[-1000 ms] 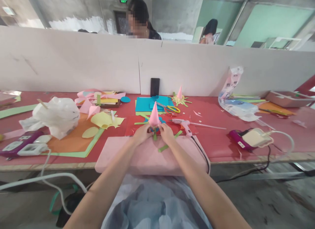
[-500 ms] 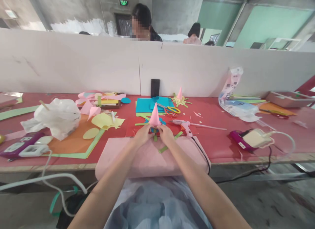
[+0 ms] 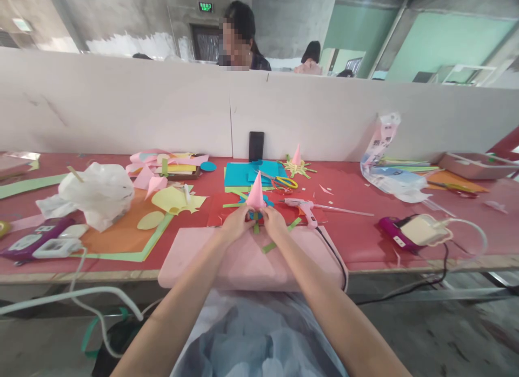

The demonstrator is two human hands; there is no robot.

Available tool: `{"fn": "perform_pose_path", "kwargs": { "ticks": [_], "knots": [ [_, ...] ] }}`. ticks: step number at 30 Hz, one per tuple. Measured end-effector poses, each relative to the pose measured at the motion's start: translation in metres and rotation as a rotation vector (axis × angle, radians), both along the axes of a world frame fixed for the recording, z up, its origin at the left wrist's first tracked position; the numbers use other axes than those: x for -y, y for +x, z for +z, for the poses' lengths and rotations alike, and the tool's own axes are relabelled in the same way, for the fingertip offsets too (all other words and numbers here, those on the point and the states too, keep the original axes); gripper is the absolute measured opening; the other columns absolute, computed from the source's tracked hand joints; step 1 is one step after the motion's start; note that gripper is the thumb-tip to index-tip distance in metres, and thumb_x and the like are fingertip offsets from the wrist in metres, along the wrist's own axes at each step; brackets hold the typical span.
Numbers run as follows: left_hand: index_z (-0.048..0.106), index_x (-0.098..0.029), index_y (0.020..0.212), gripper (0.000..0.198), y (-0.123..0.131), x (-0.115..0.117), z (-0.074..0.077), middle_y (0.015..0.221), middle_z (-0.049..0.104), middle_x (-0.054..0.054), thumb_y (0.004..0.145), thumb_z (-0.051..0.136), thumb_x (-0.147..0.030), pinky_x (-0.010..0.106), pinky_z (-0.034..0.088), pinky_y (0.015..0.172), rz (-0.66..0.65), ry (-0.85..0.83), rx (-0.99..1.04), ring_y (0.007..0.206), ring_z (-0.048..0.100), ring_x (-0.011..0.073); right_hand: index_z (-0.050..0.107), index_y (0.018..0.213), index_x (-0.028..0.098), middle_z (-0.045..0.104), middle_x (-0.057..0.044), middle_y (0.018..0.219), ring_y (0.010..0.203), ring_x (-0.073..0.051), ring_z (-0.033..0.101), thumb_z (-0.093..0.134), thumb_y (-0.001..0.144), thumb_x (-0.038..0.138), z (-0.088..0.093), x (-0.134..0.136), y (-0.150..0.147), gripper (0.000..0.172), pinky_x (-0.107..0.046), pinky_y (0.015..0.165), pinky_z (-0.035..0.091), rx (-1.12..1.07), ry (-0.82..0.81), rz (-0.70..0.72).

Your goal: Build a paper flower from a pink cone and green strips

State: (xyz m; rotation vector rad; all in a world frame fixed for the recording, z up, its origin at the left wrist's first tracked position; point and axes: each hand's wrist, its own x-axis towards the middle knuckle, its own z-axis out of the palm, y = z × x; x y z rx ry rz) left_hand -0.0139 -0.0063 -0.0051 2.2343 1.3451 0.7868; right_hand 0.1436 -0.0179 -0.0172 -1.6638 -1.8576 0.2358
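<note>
A pink paper cone stands point up in front of me, on a blue paper piece with green paper strips sticking out around it. From the left, my left hand closes its fingers on the cone's lower edge. My right hand pinches the same edge from the right. The fingertips partly hide the cone's base. Just right of my hands lies a pink glue gun with a glue stick in its back. Scissors with yellow and red handles rest behind the cone.
Behind stands a similar pink cone on green strips, beside a black phone against the white partition. Crumpled white plastic and paper scraps lie left. Purple power strips with cables sit on both sides. A pink cushion lies under my forearms.
My hands stay at the cone's base with almost no movement. The whole view has shifted slightly, and the person beyond the partition appears a little further right.
</note>
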Motion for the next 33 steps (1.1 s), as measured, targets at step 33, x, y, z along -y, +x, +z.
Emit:
{"fn": "perform_pose_path", "kwargs": {
  "ticks": [33],
  "knots": [
    [0.062,-0.017,0.093,0.020,0.0031,-0.0020,0.0019,0.079,0.058,0.002,0.074,0.062,-0.023,0.024,0.041,0.065,0.006,-0.020,-0.025,0.073,0.056,0.0154,0.065,0.088,0.018,0.064,-0.005,0.088,0.084,-0.015,0.058,0.037,0.093,0.025,0.0005,-0.0004,0.0002,0.029,-0.022,0.074,0.039,0.026,0.045,0.017]
  ]
}}
